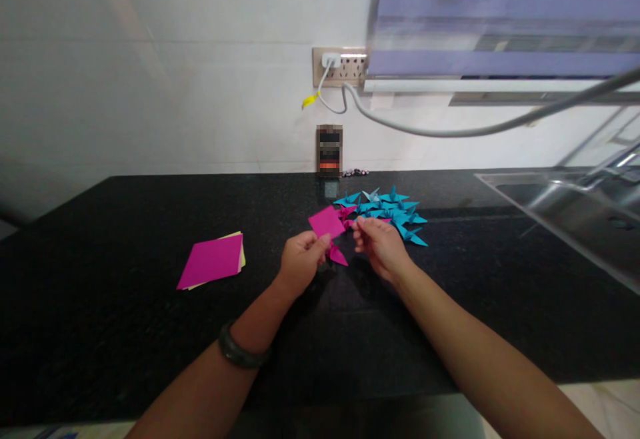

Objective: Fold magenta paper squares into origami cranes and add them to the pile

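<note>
My left hand (303, 262) pinches a small folded pink paper square (326, 223) by its lower edge, thumb on top, above the dark counter. Close to the square's right side, my right hand (383, 245) is closed with thumb and fingertips together; whatever it pinches, if anything, is too small to make out. Just behind the hands lie pink paper cranes (346, 212), partly hidden by the square and my right hand. Several blue paper cranes (393, 209) are grouped beyond my right hand. A pointed pink paper piece (339, 255) shows just below the square, beside my left fingers.
A stack of paper sheets (213, 260), magenta on top, lies left on the black counter (125, 332). Against the wall stands a phone-like object (329, 151), blurred out, beside a beaded string (356, 173). A sink (565, 215) is at right; a cable (450, 133) hangs from the socket (353, 69).
</note>
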The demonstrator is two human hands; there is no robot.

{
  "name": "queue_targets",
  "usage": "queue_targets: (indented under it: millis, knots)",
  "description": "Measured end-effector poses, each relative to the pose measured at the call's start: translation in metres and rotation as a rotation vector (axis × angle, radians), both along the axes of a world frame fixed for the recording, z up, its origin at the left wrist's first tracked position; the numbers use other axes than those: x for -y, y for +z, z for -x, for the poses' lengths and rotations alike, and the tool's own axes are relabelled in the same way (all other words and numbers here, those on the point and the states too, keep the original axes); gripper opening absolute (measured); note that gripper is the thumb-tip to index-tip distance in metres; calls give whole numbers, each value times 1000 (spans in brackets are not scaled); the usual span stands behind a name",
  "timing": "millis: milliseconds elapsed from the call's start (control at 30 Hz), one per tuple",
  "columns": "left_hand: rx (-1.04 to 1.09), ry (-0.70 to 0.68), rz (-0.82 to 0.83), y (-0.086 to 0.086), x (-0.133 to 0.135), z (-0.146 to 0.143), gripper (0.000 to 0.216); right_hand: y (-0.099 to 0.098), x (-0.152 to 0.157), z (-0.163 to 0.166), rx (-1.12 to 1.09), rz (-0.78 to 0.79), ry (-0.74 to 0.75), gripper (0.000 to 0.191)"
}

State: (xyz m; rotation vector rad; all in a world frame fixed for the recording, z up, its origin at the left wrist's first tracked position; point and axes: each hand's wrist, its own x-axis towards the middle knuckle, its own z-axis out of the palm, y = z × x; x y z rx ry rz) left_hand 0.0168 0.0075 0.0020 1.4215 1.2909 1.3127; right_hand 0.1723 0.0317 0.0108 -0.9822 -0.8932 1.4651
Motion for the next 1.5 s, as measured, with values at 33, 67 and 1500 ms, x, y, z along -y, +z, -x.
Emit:
queue_targets:
  millis: [33,67,1500]
  knots:
    - [97,108,-22,-1,-2,1,29,0,2,1,24,49,75,21]
    - [181,181,-35,-1,-5,2,27,-1,4,2,50,92,176,21]
    - [-27,-83,29,-3,1,0,44,-14,8,8,379,-242,289,31]
